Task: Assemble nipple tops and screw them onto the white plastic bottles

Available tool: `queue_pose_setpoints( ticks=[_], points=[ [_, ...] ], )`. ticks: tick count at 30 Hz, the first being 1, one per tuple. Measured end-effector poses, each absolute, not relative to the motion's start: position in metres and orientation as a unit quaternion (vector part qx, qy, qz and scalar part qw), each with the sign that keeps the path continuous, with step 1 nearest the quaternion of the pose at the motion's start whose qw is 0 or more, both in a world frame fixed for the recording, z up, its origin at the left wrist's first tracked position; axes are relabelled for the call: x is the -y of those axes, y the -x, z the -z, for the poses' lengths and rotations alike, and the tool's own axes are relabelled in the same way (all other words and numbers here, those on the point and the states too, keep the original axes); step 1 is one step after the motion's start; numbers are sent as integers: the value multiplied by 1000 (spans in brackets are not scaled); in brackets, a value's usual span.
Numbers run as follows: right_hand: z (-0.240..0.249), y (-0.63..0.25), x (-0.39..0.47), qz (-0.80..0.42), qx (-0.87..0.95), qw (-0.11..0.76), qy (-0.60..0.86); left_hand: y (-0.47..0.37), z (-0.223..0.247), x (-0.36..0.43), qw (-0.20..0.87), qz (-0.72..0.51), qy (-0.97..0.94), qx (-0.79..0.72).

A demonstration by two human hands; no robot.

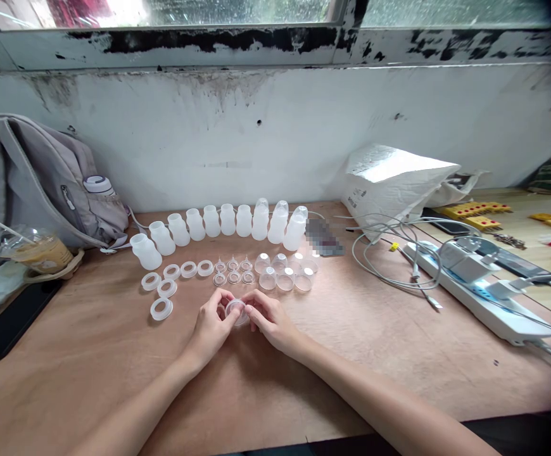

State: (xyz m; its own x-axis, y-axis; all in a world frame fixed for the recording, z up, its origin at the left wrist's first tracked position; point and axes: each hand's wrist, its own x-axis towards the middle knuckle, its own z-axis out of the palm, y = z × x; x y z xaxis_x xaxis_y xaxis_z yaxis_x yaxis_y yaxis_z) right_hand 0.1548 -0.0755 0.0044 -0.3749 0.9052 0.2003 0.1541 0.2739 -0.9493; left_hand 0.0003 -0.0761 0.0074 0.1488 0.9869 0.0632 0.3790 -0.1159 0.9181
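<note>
A translucent bottle collar ring (235, 305) is pinched between my left hand (211, 324) and my right hand (276, 324), low over the table. The fingers of both hands are closed on its rim; whether a nipple sits inside it I cannot tell. Just beyond my hands stand several clear silicone nipples (232, 277) in two short rows. To their left lie several loose collar rings (161, 309). Clear dome caps (285, 280) are grouped on the right. Behind them curves a row of frosted baby bottles (194, 225); the three rightmost wear dome caps (281, 210).
A grey backpack (42, 180), an iced drink (42, 250) and a black phone (12, 323) occupy the left. At right are a white power strip (484, 301), looped cables (375, 272), a white bag (389, 183) and yellow parts (475, 212). A wall (232, 133) closes the back.
</note>
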Motion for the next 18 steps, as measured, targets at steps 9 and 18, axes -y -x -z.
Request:
queue_pose_setpoints(
  ticks=[9, 18],
  points=[
    [-8, -152, 78, -417, 712, 396, 403, -2, -7, 80, 405, -379, -654, -514],
    [-5, -152, 77, -412, 691, 424, 416, 0, -7, 76, 487, -405, -618, -465]
  ],
)
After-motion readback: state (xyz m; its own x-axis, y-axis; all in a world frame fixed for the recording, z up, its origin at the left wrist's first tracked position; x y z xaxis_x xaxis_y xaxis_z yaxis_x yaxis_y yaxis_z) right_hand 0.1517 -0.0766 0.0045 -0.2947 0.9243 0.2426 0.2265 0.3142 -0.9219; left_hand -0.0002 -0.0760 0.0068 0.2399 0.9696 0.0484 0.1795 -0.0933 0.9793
